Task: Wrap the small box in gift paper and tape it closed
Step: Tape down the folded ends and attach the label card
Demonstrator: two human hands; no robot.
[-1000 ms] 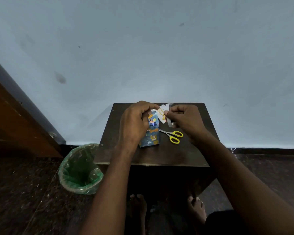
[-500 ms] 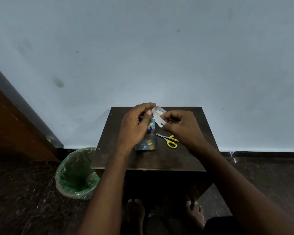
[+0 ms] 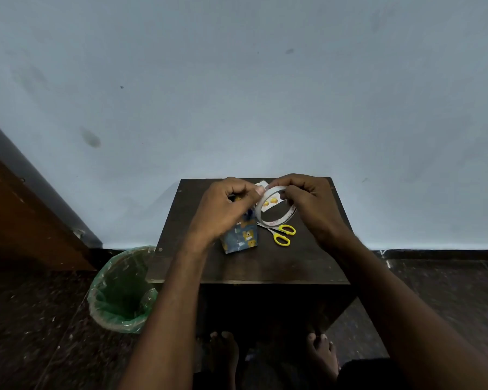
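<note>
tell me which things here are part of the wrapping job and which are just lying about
Part of the job:
- wrapped box, on the table under the left hand
- tape roll, held by both hands; right hand
- yellow scissors
- paper scrap behind the hands

Lying about:
- green-lined bin on the floor beside the table

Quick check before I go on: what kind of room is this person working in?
Probably a plain room at home, though that is a guess: a small dark table against a bare blue wall, a lined green bin on the speckled floor, and bare feet under the table.
</note>
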